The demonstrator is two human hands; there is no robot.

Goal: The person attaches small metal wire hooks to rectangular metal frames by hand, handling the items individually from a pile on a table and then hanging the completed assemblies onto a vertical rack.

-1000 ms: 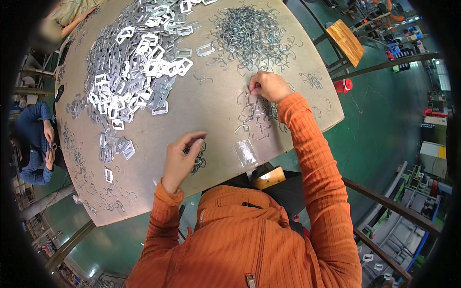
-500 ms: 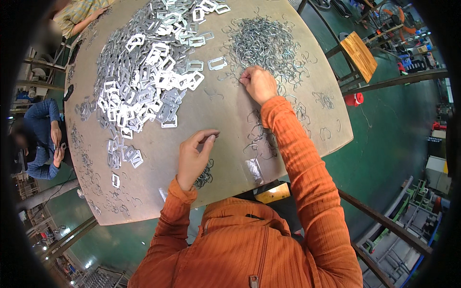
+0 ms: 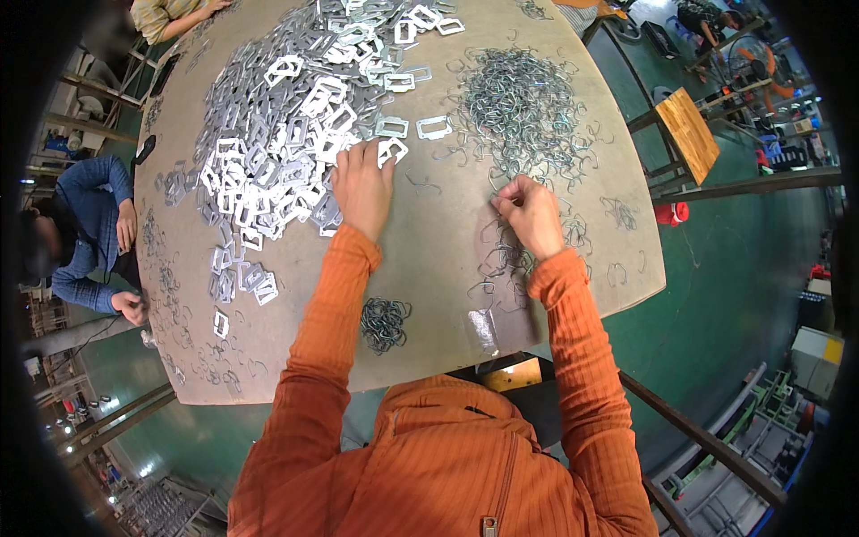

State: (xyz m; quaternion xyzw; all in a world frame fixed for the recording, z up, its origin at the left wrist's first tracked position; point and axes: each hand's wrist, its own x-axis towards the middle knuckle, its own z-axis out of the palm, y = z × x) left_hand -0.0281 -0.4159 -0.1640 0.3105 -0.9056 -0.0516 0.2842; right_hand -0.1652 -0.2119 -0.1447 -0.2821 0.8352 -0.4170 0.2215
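Note:
My left hand (image 3: 362, 190) reaches to the right edge of a heap of flat metal frames (image 3: 255, 161), fingers stretched out over the pieces. Beside its fingertips lies a bright rectangular frame (image 3: 399, 157), which the fingers appear to touch. Below the pile of bent wire hooks (image 3: 519, 103), my right hand (image 3: 531, 217) is closed in a pinch. A thin bit of bent wire seems to show at its fingertips, mostly hidden. Near my body, a small tangled bunch of darker wire hooks (image 3: 385, 325) rests on the table.
Loose wire hooks (image 3: 501, 264) and a shiny clear plastic piece (image 3: 482, 331) lie near the table's front edge. A person in blue (image 3: 89, 224) sits at the left side; another person's yellow sleeve (image 3: 165, 18) shows at the far left. A wooden stool (image 3: 687, 134) stands to the right.
My left hand has moved forward from above the small wire bunch to the frame heap, uncovering the bunch. My right hand has drawn back from the wire pile, still pinched. The view has shifted slightly.

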